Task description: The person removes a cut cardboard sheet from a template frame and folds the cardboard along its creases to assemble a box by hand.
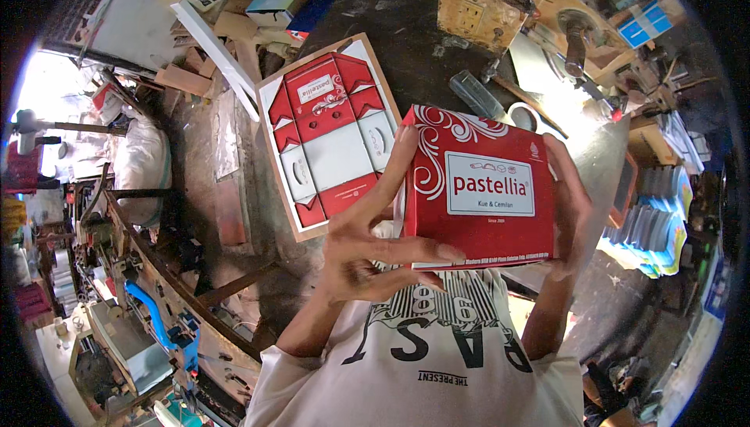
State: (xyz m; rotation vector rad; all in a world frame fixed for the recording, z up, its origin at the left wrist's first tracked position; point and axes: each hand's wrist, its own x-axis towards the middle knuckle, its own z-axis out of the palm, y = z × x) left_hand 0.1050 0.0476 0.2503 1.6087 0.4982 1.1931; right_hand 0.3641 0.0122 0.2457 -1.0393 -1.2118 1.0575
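Observation:
A red cardboard box [484, 228] with white swirls and a white label panel is held up in front of my chest, its printed face toward me. My left hand [367, 243] grips its left side, one finger up along the edge and others under the lower edge. Along the right side, my right hand [572, 200] presses with its fingers wrapped round the edge. Behind the box, to the left, a flat red and white box layout [336, 153] lies on a brown board [275, 169]. The box's back and inside are hidden.
Beyond the box are a grey clear-looking block [474, 95], a white ring [522, 117] and a hammer [531, 103]. A wooden block [478, 17] stands at the back. Blue and yellow stacks [652, 220] lie right; a blue-handled machine [148, 314] stands lower left.

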